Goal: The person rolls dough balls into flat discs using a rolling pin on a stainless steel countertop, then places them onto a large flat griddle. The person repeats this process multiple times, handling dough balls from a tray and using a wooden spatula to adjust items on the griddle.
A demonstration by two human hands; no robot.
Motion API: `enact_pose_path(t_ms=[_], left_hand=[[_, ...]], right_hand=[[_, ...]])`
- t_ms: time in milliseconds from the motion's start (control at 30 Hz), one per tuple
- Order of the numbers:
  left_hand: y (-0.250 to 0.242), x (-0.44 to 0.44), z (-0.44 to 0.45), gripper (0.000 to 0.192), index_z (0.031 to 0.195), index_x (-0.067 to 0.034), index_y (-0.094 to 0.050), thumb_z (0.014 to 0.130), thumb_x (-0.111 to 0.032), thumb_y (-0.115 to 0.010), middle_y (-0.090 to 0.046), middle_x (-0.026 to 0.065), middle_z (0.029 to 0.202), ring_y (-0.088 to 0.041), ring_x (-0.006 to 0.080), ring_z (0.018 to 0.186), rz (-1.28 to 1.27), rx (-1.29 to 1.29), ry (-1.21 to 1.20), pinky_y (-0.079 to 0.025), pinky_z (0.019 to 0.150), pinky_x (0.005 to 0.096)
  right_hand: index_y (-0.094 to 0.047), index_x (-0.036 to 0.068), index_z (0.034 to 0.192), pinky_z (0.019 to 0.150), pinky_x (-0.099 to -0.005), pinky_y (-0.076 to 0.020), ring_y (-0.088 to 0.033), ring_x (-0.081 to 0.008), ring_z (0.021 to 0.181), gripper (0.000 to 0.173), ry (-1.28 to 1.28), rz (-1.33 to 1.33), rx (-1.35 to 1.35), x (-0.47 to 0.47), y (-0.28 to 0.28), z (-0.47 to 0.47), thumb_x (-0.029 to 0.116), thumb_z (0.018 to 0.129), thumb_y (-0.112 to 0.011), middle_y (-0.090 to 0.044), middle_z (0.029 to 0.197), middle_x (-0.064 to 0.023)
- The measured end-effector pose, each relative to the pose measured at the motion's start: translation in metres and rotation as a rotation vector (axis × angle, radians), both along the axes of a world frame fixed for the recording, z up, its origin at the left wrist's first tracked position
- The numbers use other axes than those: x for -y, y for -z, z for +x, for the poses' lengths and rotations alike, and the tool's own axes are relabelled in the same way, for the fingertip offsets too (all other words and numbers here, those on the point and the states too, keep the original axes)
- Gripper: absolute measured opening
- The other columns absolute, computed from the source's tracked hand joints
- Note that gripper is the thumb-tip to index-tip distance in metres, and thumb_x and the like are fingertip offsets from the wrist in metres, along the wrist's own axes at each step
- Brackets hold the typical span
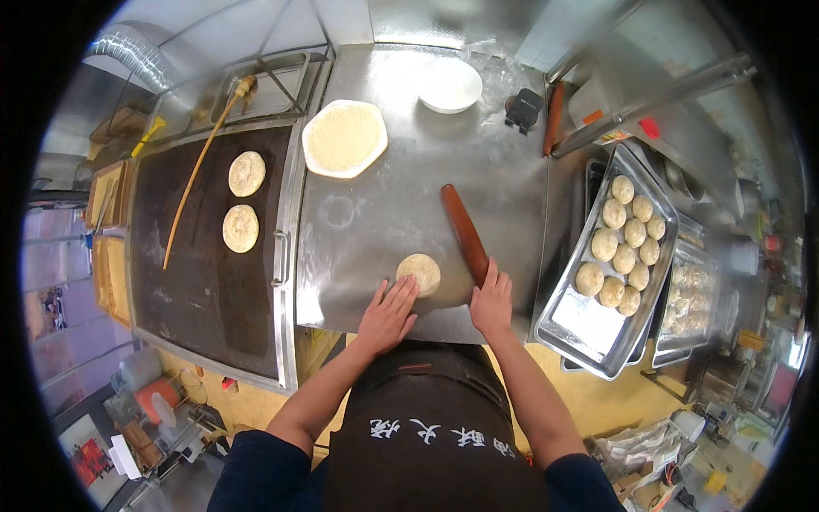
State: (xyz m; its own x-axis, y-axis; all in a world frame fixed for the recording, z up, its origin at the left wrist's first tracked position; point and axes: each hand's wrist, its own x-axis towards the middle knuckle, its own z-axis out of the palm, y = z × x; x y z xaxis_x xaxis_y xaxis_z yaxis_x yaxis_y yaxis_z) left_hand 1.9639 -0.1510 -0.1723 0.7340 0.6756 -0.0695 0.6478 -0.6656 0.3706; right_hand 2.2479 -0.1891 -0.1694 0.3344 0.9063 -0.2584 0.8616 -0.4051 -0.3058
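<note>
A flattened round of dough lies near the front of the stainless-steel worktop. The fingertips of my left hand rest on its lower left edge, the fingers stretched out flat. My right hand grips the near end of a wooden rolling pin, which slants away from me to the upper left, beside the dough. Farther off to the left stands a white polygonal tray filled with pale seeds or crumbs. Two flat dough rounds lie on the dark griddle.
A metal tray of dough balls sits at the right. Behind are a white bowl, a black device and another wooden rolling pin. A long stick lies across the griddle. A metal handle lines its right edge.
</note>
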Motion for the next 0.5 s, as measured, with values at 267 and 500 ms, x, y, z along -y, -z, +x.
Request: enact_pose_path(t_ms=[267,500], left_hand=[[-0.013,-0.011,0.033,0.084,0.171,0.001,-0.045,0.104,-0.041,-0.072,-0.042,0.0197,0.18,-0.038,0.0342,0.169,0.043,0.089,-0.154,-0.026,0.139,0.0575],[-0.002,-0.026,0.05,0.084,0.172,0.004,-0.04,0.107,-0.042,-0.068,-0.037,0.0234,0.182,-0.035,0.0389,0.169,-0.057,0.097,-0.139,-0.027,0.138,0.0609]], right_hand=[[-0.023,0.007,0.179,0.112,-0.0546,-0.0534,-0.056,-0.044,0.133,0.095,0.001,-0.005,-0.001,-0.001,0.0,0.0,0.017,0.102,-0.077,-0.054,0.142,-0.0227],[-0.024,0.006,0.178,0.114,-0.0556,-0.0508,-0.054,-0.0458,0.135,0.094,0.008,-0.033,-0.022,-0.003,-0.003,0.001,0.016,0.101,-0.078,-0.053,0.144,-0.0237]])
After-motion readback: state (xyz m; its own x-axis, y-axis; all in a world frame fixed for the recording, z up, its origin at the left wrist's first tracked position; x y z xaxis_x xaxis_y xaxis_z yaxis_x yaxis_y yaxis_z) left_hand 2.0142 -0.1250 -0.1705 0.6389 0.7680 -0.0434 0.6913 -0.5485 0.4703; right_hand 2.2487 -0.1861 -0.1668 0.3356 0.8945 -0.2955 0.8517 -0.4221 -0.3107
